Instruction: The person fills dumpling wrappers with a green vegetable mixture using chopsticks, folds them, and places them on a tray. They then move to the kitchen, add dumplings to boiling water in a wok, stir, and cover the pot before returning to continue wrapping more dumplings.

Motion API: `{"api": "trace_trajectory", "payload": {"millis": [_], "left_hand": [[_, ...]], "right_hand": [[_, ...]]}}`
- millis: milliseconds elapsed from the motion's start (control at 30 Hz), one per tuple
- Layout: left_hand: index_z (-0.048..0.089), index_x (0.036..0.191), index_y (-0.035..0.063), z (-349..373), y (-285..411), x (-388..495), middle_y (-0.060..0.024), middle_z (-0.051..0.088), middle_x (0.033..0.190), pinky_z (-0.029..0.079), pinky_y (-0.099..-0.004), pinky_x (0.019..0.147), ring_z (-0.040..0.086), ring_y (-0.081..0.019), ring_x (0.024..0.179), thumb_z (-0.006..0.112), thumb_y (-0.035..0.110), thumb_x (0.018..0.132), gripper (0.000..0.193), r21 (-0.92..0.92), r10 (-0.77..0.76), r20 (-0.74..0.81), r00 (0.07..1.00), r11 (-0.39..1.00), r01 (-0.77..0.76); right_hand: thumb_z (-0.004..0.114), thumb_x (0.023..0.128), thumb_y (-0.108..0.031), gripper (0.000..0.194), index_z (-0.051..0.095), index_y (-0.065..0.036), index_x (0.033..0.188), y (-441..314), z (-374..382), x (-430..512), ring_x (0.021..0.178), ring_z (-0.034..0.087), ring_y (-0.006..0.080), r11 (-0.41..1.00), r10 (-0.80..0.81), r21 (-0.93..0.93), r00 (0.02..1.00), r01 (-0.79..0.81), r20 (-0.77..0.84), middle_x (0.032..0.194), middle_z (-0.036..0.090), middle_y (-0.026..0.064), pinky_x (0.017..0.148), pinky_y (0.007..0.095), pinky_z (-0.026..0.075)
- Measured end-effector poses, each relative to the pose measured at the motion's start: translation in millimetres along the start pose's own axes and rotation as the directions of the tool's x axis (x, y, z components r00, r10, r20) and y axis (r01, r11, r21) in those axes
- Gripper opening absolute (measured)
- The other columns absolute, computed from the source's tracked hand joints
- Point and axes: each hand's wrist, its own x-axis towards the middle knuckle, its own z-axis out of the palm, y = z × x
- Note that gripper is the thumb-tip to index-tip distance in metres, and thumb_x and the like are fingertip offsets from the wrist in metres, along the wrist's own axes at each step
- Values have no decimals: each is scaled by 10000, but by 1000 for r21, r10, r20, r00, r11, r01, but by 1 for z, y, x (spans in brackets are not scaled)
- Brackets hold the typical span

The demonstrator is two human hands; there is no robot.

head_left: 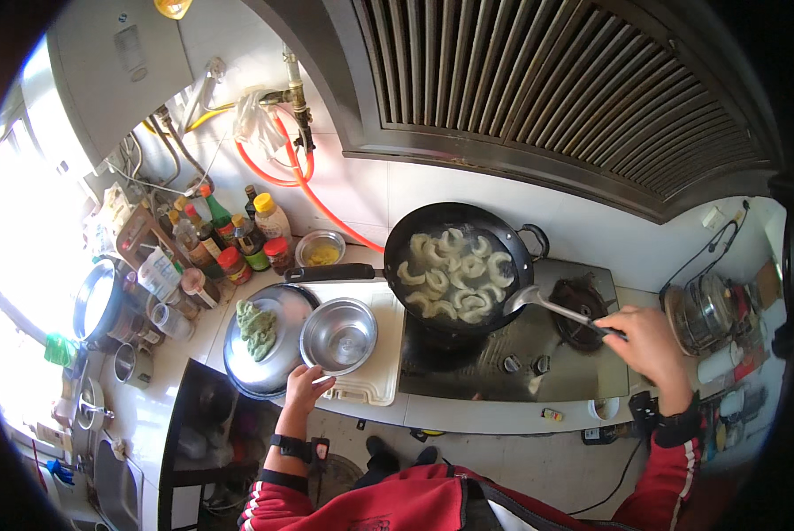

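My right hand [639, 342] grips the dark handle of a metal cooking spoon or turner [529, 299]; its head is at the near right rim of a black wok [460, 328]. Several crescent-shaped dumplings [470, 267] lie in liquid in the wok, which stands on the left burner of a gas hob [450, 372]. With the fingertips of my left hand [306, 390] I hold the near rim of a stainless steel bowl [339, 336]. No food shows in this bowl. It overlaps a white board [377, 385] and a metal lid [287, 308], on which a crumpled green cloth [256, 330] lies.
The wok's long handle [330, 273] points left over the counter. Behind it is a small bowl with yellow contents [322, 252]. Bottles and jars [237, 229] crowd the left corner. An orange gas hose [330, 212] runs behind the wok. A range hood [536, 86] hangs above.
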Motion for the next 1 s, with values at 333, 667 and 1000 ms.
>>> {"api": "trace_trajectory", "payload": {"millis": [333,667,1000], "left_hand": [[512,931,-38,-21,15,6,-143,624,800,570,-299,498,652,-202,547,613,182,903,243,352,298,-139,944,906,-234],[555,1280,139,-93,118,77,-226,545,1206,446,-449,967,531,-389,1116,728,200,710,598,994,790,35,613,36,-103],[676,1089,81,-79,150,121,-208,677,1011,509,-438,867,631,-366,992,736,262,602,524,996,582,70,810,-85,-25]], "right_hand": [[712,785,-124,254,708,-99,1038,4,120,24,719,633,320,988,26,156,988,-1,-155,825,633,116,626,406,496],[685,831,-99,265,679,-64,1093,-11,176,88,782,653,317,961,-22,258,962,95,-273,916,660,144,671,403,509],[663,852,-113,248,693,-59,1092,-12,116,115,792,687,223,839,183,544,956,-31,-228,973,713,146,704,314,518]]}}
